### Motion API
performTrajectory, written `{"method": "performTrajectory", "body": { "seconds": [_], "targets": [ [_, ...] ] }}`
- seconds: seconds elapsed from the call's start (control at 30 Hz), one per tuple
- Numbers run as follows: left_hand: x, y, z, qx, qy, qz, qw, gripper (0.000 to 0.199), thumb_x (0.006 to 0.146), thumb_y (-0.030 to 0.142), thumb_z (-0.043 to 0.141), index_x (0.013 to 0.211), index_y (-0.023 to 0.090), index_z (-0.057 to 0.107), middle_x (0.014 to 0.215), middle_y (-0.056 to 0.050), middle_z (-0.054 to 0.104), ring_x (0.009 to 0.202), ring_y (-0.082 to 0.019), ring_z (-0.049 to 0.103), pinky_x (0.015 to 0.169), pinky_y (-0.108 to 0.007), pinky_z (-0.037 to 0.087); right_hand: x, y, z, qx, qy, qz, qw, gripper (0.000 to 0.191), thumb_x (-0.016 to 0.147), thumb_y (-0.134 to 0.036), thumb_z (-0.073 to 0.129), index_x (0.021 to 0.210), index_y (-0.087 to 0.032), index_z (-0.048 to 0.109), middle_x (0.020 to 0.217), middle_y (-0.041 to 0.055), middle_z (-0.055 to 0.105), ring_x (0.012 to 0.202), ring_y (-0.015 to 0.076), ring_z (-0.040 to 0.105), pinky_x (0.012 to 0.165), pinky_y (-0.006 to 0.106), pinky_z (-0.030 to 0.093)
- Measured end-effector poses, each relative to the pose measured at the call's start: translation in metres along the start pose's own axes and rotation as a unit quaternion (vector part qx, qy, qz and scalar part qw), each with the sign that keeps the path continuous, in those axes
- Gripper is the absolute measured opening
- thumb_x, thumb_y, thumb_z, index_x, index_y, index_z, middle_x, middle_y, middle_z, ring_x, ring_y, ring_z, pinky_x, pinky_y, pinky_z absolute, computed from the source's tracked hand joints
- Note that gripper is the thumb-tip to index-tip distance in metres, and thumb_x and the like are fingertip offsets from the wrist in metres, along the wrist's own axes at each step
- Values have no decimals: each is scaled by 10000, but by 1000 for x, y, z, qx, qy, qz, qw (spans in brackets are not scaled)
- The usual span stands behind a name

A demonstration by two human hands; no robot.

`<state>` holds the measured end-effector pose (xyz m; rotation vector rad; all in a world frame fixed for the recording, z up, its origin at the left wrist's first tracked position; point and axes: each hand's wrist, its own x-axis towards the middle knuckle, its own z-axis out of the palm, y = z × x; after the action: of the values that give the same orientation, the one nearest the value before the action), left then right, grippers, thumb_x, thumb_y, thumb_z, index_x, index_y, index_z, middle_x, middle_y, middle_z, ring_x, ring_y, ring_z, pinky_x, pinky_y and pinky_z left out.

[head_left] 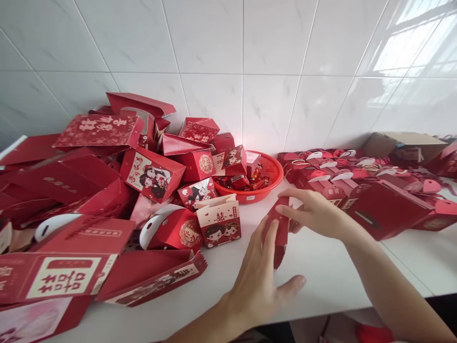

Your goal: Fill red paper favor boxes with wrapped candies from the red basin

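A small red paper gift box (282,228) is between my hands, just above or on the white counter, with a narrow side facing up. My left hand (255,271) presses its fingers along the box's left side and top, with the thumb stretched out away from it. From the right, my right hand (314,212) grips the far end, its fingertips over the upper edge. My fingers cover part of the box, and its far side is hidden. Left of my left hand stands a cream-and-red box (220,221) printed with two cartoon figures.
Behind my hands a red plastic basket (273,176) holds wrapped sweets (262,183) and small boxes. A large heap of red boxes (85,190) covers the left. Rows of red boxes (332,178) and a cardboard carton (410,139) stand at right, along the tiled wall (210,90).
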<state>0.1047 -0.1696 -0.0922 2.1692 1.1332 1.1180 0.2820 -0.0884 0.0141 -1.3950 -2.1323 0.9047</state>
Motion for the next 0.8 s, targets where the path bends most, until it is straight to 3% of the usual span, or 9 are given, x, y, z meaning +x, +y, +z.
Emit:
{"method": "performTrajectory", "body": {
  "seconds": [0.13, 0.3, 0.4, 0.5, 0.6, 0.7, 0.8],
  "targets": [
    [20, -3, 1, -68, 72, -41, 994, 768, 961, 430, 613, 1577, 282, 179, 1595, -162, 381, 1465, -335, 389, 1158, -559, 392, 4, -1, 4, 134, -61, -40, 988, 413, 984, -509, 528, 1242, -200, 622, 875, 39, 730, 642, 170, 739, 596, 288, 644],
    [38, -7, -15, -159, 159, -97, 970, 383, 999, 382, 556, 1352, 244, 502, 1229, -98, 687, 1183, -244, 648, 1015, -418, 520, 3, 13, 1, 161, -64, -57, 983, 492, 994, -548, 483, 1298, -186, 622, 938, 63, 723, 690, 166, 728, 668, 323, 650],
    [44, -8, -22, -178, 193, -102, 959, 293, 988, 345, 574, 1260, 236, 568, 1098, -61, 732, 1043, -211, 702, 925, -358, 555, 2, 22, 3, 149, -67, -58, 985, 468, 940, -551, 583, 1213, -173, 627, 948, 65, 720, 676, 159, 700, 650, 316, 622],
    [45, -10, -23, -176, 209, -110, 955, 268, 968, 350, 604, 1210, 235, 612, 1065, -54, 742, 986, -211, 713, 827, -315, 570, 1, 27, 11, 165, -55, -42, 984, 426, 900, -567, 638, 1040, -165, 618, 811, 49, 702, 634, 145, 647, 611, 287, 564],
    [44, -12, -21, -152, 229, -117, 954, 283, 971, 358, 599, 1229, 243, 610, 1158, -65, 721, 1050, -218, 692, 852, -313, 554, 1, 29, 22, 189, -34, -26, 981, 430, 877, -598, 649, 820, -179, 570, 621, -6, 585, 565, 124, 571, 527, 244, 479],
    [42, -15, -22, -131, 250, -94, 955, 306, 1001, 302, 541, 1303, 255, 557, 1186, -62, 702, 1098, -203, 665, 931, -322, 518, 4, 29, 30, 228, -37, -17, 973, 499, 849, -611, 666, 672, -198, 450, 568, -51, 435, 515, 92, 474, 456, 209, 407],
    [40, -16, -26, -110, 214, -50, 969, 198, 1009, 252, 486, 1084, 239, 669, 1077, -47, 706, 1008, -187, 671, 875, -296, 517, 9, 32, 35, 251, -70, 5, 965, 517, 842, -618, 652, 643, -201, 420, 578, -51, 409, 525, 91, 444, 451, 205, 406]
  ]
}}
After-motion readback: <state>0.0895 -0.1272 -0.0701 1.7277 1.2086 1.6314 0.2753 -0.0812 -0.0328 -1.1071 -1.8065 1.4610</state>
